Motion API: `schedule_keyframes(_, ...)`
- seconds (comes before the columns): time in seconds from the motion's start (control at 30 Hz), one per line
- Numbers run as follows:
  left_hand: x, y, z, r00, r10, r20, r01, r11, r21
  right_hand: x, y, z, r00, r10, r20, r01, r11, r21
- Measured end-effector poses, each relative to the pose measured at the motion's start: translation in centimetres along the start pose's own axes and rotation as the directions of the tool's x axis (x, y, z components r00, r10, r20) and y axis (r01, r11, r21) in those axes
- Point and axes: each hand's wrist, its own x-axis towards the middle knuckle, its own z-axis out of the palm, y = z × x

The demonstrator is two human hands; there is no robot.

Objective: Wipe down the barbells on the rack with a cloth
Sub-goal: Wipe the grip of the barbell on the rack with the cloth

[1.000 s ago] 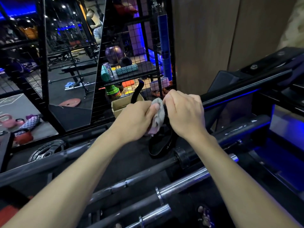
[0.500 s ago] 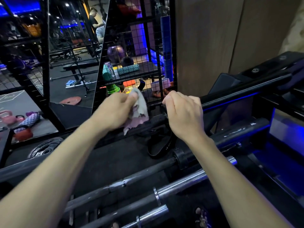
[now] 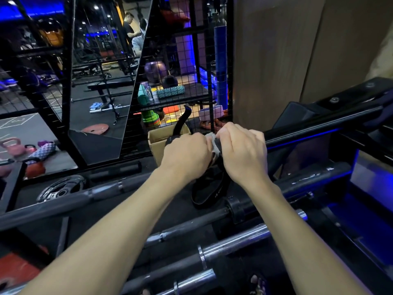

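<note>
The rack [image 3: 331, 237] fills your near and right field, with barbells lying across it in tiers. You are working the top barbell [image 3: 319, 122], a black bar that runs up to the far right; judge it heavy, rigid and unlikely to shift under a wipe. Lower tiers hold a dark barbell [image 3: 187, 227] and, nearer you, a chrome barbell [image 3: 231, 244], whose smooth sleeve will probably be slick under the cloth. A black strap [image 3: 209, 193] hangs from the top bar between your wrists and may snag the cloth.

Your left hand [image 3: 187, 155] and right hand [image 3: 244, 153] sit close together at the left end of the top bar. The right hand is curled over the bar, steadying it. The left hand grips the cloth [image 3: 213, 143], which is pale, soft and light, and should be kept bunched around the bar so it conforms.

Only a sliver of cloth shows between your hands. The bar end beneath them is hidden, so contact between cloth and bar appears likely but cannot be confirmed. The nearest bars are cut off by the frame edge.
</note>
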Motion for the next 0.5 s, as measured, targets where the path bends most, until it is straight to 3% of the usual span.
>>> schedule_keyframes(0.2,-2.3,-1.1,-0.2,0.992,0.114,-0.056,-0.108,0.989,0.097,-0.1,0.4,0.0,0.999,-0.033,-0.033,0.033,0.999,0.005)
schedule_keyframes(0.3,-4.2,-3.9,-1.8,0.993,0.094,-0.065,-0.081,0.979,0.187,-0.1,0.4,0.1,0.996,-0.078,-0.038,0.078,0.997,0.002)
schedule_keyframes(0.4,-7.7,-8.2,-3.3,0.995,-0.029,-0.092,0.05,0.971,0.232,-0.1,0.2,0.4,0.995,-0.083,-0.059,0.085,0.996,0.039)
schedule_keyframes(0.5,-8.8,-7.5,-2.8,0.972,0.016,-0.234,0.027,0.983,0.18,0.0,0.3,0.6,0.994,-0.092,-0.055,0.093,0.995,0.022)
